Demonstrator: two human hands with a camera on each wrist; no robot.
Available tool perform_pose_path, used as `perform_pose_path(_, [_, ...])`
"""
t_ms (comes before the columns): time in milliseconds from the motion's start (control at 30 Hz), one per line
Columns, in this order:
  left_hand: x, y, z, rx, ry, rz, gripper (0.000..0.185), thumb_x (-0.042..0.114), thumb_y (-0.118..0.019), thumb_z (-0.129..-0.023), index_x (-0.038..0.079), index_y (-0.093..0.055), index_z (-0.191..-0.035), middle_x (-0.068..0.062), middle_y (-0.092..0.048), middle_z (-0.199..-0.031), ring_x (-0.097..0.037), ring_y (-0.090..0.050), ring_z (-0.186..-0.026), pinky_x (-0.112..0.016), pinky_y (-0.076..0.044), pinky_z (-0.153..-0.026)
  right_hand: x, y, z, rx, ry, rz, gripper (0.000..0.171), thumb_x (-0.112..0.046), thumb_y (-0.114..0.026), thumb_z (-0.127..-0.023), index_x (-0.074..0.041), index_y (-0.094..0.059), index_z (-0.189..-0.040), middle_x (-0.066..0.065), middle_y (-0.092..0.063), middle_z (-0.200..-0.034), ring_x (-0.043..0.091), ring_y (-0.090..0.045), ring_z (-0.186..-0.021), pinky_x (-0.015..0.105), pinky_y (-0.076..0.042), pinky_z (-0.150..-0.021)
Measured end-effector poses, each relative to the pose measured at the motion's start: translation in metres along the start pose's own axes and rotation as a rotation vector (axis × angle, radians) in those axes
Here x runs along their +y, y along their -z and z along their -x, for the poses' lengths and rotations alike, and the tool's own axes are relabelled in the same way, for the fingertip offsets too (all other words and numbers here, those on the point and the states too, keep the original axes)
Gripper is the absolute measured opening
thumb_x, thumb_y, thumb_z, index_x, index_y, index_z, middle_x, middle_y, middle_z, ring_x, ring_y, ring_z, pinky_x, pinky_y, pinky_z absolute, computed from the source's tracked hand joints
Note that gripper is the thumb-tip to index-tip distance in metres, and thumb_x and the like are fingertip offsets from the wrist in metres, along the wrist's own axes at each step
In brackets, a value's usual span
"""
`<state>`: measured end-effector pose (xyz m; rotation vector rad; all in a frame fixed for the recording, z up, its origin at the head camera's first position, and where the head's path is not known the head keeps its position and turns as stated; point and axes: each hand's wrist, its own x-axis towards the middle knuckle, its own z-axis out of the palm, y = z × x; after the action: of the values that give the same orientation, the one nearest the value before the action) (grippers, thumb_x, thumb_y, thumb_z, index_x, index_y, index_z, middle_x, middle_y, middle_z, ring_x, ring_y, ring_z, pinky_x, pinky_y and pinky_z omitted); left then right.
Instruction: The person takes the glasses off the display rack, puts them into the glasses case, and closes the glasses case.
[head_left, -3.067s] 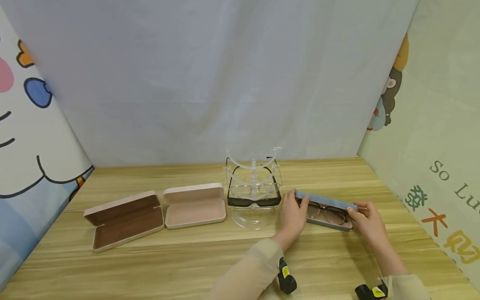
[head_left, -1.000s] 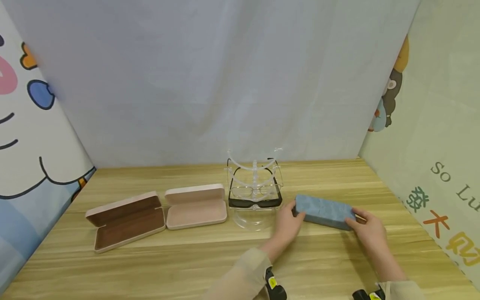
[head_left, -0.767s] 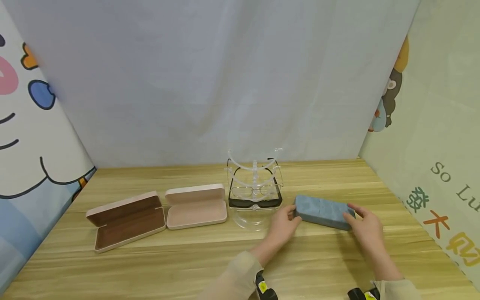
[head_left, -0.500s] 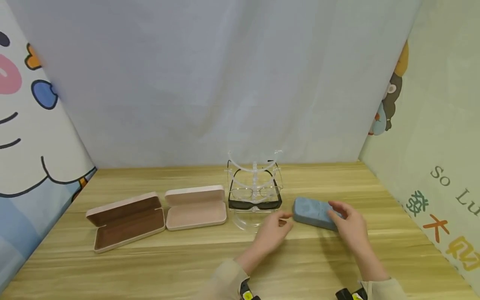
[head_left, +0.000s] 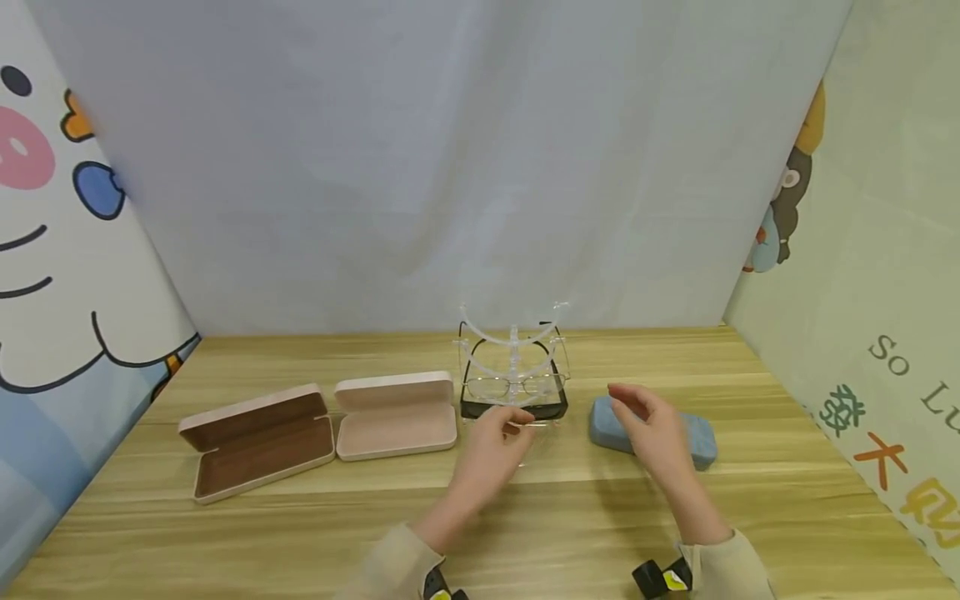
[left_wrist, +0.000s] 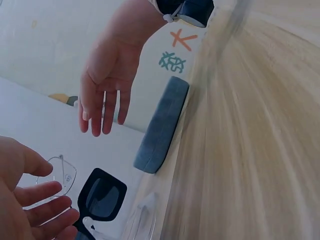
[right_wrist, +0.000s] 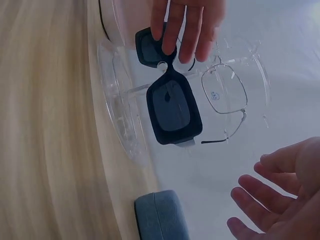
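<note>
Left hand (head_left: 487,454) at the sunglasses (right_wrist: 172,105) on the clear stand (head_left: 513,335); fingers loose, gripping nothing, contact unclear. Right hand (head_left: 660,429) above the blue case (head_left: 701,440), right of the stand; holds nothing either. I'd call this the approach to the sunglasses; next move likely calls for pinching the frame and easing it off nearward without rocking the stand.

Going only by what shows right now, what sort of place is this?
Probably a small staged tabletop set rather than a shop: a wood-grain table, a pale folded-looking cloth backdrop behind it, and a cartoon-printed panel along one side.
</note>
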<state>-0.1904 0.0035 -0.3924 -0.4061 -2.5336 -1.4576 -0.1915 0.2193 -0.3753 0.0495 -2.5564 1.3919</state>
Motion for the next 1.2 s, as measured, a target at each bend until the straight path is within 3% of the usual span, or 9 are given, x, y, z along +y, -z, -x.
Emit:
perform_pose_path(200, [-0.006,0.021,-0.002,0.195,-0.008,-0.016,0.011,0.019,-0.064,-0.082,0.012,-0.067,-0.09,0.003,-0.064,-0.086,-0.01,-0.06,-0.074,-0.022,-0.047,-0.065,-0.008,-0.013,-0.008,0.006,0.043,0.001,0.029,-0.02,-0.055,-0.092,-0.009,-0.058,-0.118,0.009,-0.06,-0.118,0.023,-0.057,-0.108,0.042,-0.046,-0.09])
perform_pose_path(367, [-0.011,0.036,-0.008,0.35,-0.057,0.003,0.008,0.012,-0.064,-0.081,0.009,-0.066,-0.088,0.001,-0.06,-0.077,-0.009,-0.056,-0.066,-0.021,-0.047,-0.059,-0.016,-0.023,-0.014,0.013,0.072,-0.016,0.03,-0.022,-0.056,-0.091,-0.009,-0.059,-0.118,0.009,-0.061,-0.117,0.022,-0.059,-0.104,0.04,-0.048,-0.087])
perform_pose_path(500, [-0.015,0.043,-0.012,0.424,-0.069,0.002,0.008,0.007,-0.064,-0.08,0.007,-0.066,-0.087,-0.001,-0.057,-0.073,-0.011,-0.054,-0.063,-0.021,-0.046,-0.057,-0.023,-0.031,-0.019,0.02,0.082,-0.018,0.029,-0.016,-0.056,-0.09,-0.007,-0.059,-0.118,0.011,-0.061,-0.116,0.023,-0.06,-0.101,0.04,-0.048,-0.086])
perform_pose_path(833, [-0.026,0.047,-0.015,0.353,0.043,0.0,0.019,0.01,-0.063,-0.083,0.009,-0.068,-0.101,-0.004,-0.058,-0.084,-0.012,-0.057,-0.07,-0.022,-0.048,-0.061,-0.03,-0.048,-0.022,0.045,0.043,0.001,0.026,-0.012,-0.059,-0.088,-0.007,-0.062,-0.113,0.011,-0.064,-0.11,0.023,-0.063,-0.094,0.038,-0.051,-0.081])
perform_pose_path(1067, [-0.03,0.048,-0.015,0.285,0.059,0.036,0.024,0.014,-0.058,-0.087,0.011,-0.066,-0.109,-0.007,-0.066,-0.097,-0.015,-0.062,-0.074,-0.026,-0.05,-0.061,-0.032,-0.051,-0.021,0.029,0.056,-0.015,0.026,-0.011,-0.057,-0.089,-0.006,-0.062,-0.114,0.011,-0.065,-0.108,0.024,-0.062,-0.096,0.037,-0.051,-0.083])
perform_pose_path(1200, [-0.029,0.048,-0.015,0.256,0.07,0.054,0.023,0.013,-0.057,-0.088,0.011,-0.067,-0.108,-0.006,-0.068,-0.095,-0.015,-0.062,-0.077,-0.025,-0.049,-0.06,-0.032,-0.051,-0.021,0.028,0.063,0.002,0.023,-0.012,-0.056,-0.09,-0.008,-0.063,-0.112,0.01,-0.065,-0.109,0.025,-0.061,-0.098,0.037,-0.051,-0.083])
